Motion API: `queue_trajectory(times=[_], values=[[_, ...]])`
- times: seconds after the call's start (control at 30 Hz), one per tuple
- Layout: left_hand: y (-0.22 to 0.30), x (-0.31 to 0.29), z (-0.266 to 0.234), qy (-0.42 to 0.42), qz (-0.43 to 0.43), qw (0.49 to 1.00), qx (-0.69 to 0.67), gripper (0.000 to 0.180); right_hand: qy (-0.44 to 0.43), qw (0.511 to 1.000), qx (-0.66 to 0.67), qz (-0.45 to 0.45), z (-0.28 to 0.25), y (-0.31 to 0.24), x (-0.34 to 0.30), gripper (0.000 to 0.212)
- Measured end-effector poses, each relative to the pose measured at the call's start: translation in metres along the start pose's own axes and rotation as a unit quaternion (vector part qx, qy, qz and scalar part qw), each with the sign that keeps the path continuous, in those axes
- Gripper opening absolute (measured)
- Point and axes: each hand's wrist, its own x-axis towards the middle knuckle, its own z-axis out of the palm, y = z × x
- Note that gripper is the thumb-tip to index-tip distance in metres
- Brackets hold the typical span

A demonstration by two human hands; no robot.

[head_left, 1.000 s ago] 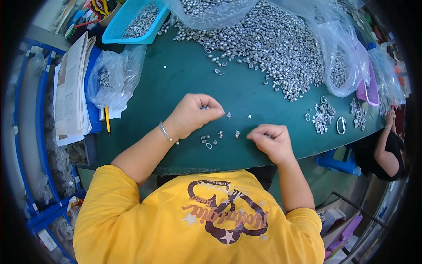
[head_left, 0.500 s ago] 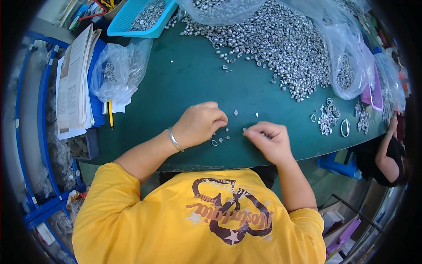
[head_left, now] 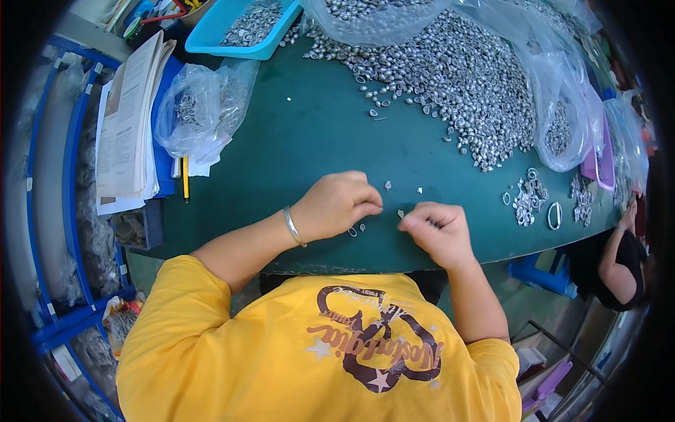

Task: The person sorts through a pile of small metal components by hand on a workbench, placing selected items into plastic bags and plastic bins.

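My left hand [head_left: 336,205], a silver bangle on its wrist, hovers low over the green table [head_left: 295,155] with thumb and fingers pinched; whatever sits between the tips is too small to make out. Just across from it, my right hand [head_left: 441,232] is curled closed, with grey metal bits partly showing in its fingers. A tiny metal piece [head_left: 401,213] is at its thumb tip; I cannot tell if it is gripped. Under my left fingers lie a small oval ring [head_left: 352,231] and a small metal setting [head_left: 363,227]. Farther off lie another little metal piece [head_left: 388,186] and a white scrap [head_left: 420,190].
A big heap of silvery metal pieces [head_left: 464,84] covers the far right, beside plastic bags [head_left: 562,105]. Smaller piles [head_left: 531,197] and a ring [head_left: 555,216] lie right. A blue basket [head_left: 242,50], a bag [head_left: 204,105] and papers [head_left: 130,126] stand left. Another person [head_left: 619,260] is far right.
My left hand has shifted right, closer to my right hand, and small pieces beneath its fingers are now out of sight. My right hand has hardly moved. The whole view has shifted slightly.
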Motion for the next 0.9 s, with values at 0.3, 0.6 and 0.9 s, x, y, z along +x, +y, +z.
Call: queue_trajectory(times=[0.3, 0.6, 0.9], values=[[-0.021, -0.014, -0.039, -0.003, -0.213, 0.744, -0.633, 0.006, -0.003, 0.87, -0.433, -0.237, 0.038, 0.012, 0.014, 0.008], [-0.01, -0.04, -0.012, 0.011, -0.038, 0.996, 0.082, 0.013, -0.017, 0.884, -0.423, -0.2, 0.05, 0.008, 0.027, 0.011], [-0.013, -0.039, -0.036, 0.014, -0.268, 0.712, -0.649, 0.011, -0.017, 0.981, 0.154, 0.12, 0.011, -0.006, 0.022, 0.007]])
